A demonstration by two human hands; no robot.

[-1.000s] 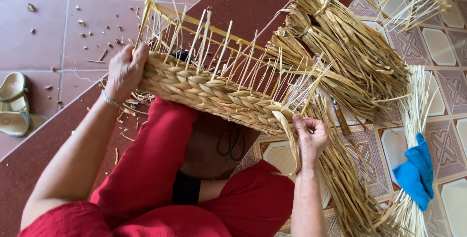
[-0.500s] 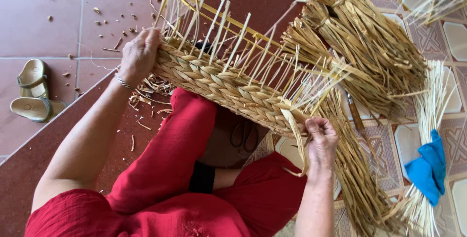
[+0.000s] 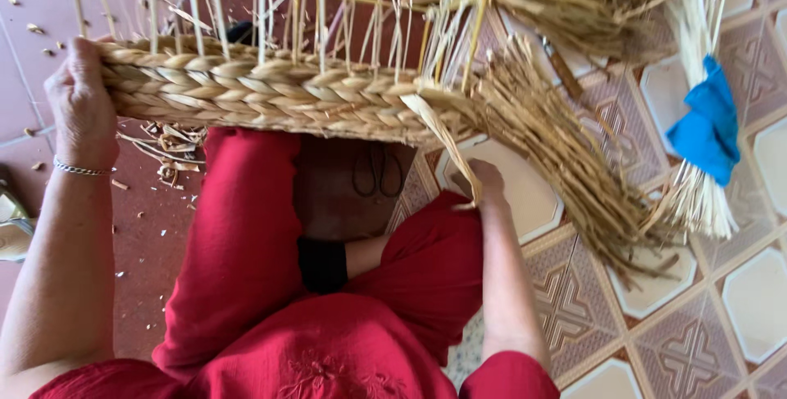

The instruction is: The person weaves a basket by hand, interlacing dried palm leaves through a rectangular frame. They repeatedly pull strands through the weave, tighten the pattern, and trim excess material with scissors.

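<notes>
Woven straw basket [image 3: 270,92] lies across the person's red-clad lap; the left hand [image 3: 80,104] has its fingers clamped on the braided rim, while the right hand [image 3: 485,182] pinches a flat straw strand [image 3: 438,133].

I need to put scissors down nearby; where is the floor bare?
Bare patterned tiles lie right of the right hand, below the blue cloth. Crowded: straw bundle, and scraps under the woven basket near the left hand.
</notes>
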